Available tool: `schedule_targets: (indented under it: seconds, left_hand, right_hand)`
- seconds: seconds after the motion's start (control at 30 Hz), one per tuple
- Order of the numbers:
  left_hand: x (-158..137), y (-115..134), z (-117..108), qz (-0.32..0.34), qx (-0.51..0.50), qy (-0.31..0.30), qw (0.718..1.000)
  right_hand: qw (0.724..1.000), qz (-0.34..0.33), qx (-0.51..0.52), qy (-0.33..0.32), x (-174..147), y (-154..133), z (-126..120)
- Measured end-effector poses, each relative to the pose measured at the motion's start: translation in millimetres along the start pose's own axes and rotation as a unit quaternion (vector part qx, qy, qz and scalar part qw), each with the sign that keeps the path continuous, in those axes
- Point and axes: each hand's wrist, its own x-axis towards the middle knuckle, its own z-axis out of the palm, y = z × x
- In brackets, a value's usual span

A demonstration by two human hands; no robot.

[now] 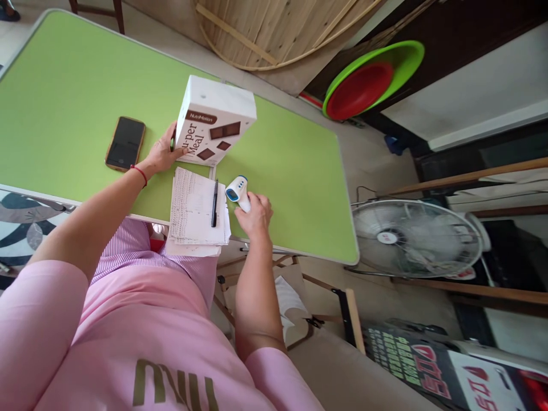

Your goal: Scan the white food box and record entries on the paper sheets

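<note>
My left hand (165, 151) grips the left side of a white box (225, 105) marked "NutriMotion", its thumb on the printed front and the other fingers partly hidden. The box stands upright on the green table (295, 171). Wrapped round the handle of a white and blue infrared thermometer (238, 189) is my right hand (257, 216), at the table's front edge. Between my arms lies a stack of handwritten papers (192, 205), overhanging that edge, with a black pen (214, 202) on top. A dark phone (125, 142) in a brown case rests left of my left hand.
Right of the table stands a large fan (387, 237). A green basin (405, 60) with a red basin (362, 91) inside leans beyond the far right corner. A round wooden board (274, 28) is behind the table, and a folding chair (353, 319) is at the lower right.
</note>
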Motion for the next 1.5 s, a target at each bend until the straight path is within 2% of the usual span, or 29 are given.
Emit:
schedule_targets:
  seconds: [0.07, 0.13, 0.2, 0.27, 0.33, 0.43, 0.53, 0.7, 0.83, 0.9, 1.13, 1.37, 1.5]
  left_hand:
    - [-2.6, 8.8, -1.3, -0.028, 0.038, -0.034, 0.998]
    - [-7.5, 18.2, -1.7, -0.065, 0.087, -0.033, 0.994]
    - [-18.7, 29.7, -0.3, -0.112, 0.143, -0.004, 0.983]
    - [-39.0, 45.2, 2.4, -0.147, 0.188, 0.021, 0.971]
    - [-66.7, 65.0, 4.9, -0.14, 0.204, 0.014, 0.969]
    - [-108.1, 95.5, 5.8, -0.078, 0.279, -0.092, 0.953]
    - [-131.7, 113.3, 4.2, -0.06, 0.334, -0.162, 0.927]
    - [-135.0, 115.5, 4.2, -0.058, 0.354, -0.171, 0.918]
    - [-135.2, 114.8, 5.6, -0.056, 0.35, -0.166, 0.92]
    - [-136.9, 114.5, 5.8, -0.055, 0.351, -0.167, 0.92]
    - [-139.3, 110.4, 5.3, -0.037, 0.341, -0.162, 0.925]
    - [-138.0, 112.1, 6.2, -0.034, 0.345, -0.174, 0.921]
    - [-137.4, 111.1, 6.4, -0.034, 0.354, -0.174, 0.918]
  right_hand:
    - [0.999, -0.009, 0.01, 0.044, -3.3, -14.1, -3.5]
    - [0.996, -0.015, 0.061, 0.055, -6.9, -32.6, -5.8]
    - [0.993, -0.015, 0.119, 0.009, -10.3, -52.3, -5.9]
    - [0.989, -0.008, 0.13, -0.064, -12.6, -69.2, -4.3]
    - [0.988, -0.005, 0.107, -0.111, -13.1, -80.6, -2.1]
    - [0.985, -0.025, 0.12, -0.118, -11.2, -86.2, 1.6]
    - [0.968, -0.051, 0.228, -0.09, -8.5, -84.5, 6.4]
    - [0.905, -0.053, 0.419, -0.059, -7.3, -89.4, 16.1]
    - [0.882, -0.027, 0.469, -0.019, -14.0, -104.9, 21.0]
    - [0.875, -0.002, 0.484, -0.021, -20.0, -112.1, 22.2]
    - [0.893, 0.027, 0.438, -0.103, -21.1, -114.3, 25.6]
    - [0.883, 0.04, 0.467, -0.036, -23.2, -120.4, 30.0]
    - [0.896, 0.029, 0.439, -0.061, -25.6, -122.2, 29.0]
